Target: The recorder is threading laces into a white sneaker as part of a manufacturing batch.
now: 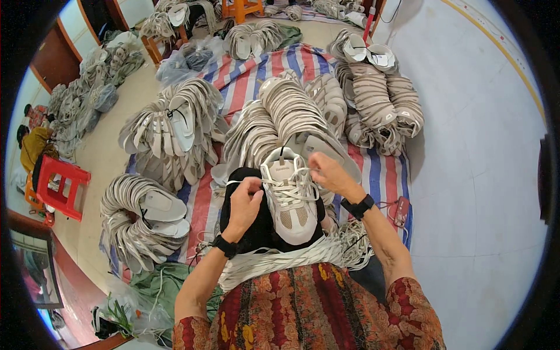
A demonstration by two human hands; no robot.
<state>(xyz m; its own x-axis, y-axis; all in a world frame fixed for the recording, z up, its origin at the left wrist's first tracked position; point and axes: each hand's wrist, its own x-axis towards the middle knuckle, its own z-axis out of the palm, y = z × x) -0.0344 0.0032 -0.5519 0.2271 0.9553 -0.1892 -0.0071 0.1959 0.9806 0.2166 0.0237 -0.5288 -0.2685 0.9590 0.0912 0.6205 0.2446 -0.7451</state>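
Head view: the shoe [296,219] sits between the two grips, toe toward the person, over black cloth [244,219]. The left grip [256,185] is narrow, thumb and finger pinching one of the laces [287,191]; the right grip [314,168] is narrow too, fingertips at the laces, though whether it holds one I cannot tell. Nearer the person than both grips lie white cords [262,265]; just beyond, piled uppers [294,108]. Left of the left grip, ringed uppers [119,240]; farther left, a red stool [65,181].

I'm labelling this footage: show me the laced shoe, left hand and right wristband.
Laced shoe [289,195], head view: its lacing.
Left hand [244,202], head view: its middle.
Right wristband [357,207], head view: its dark outer side.
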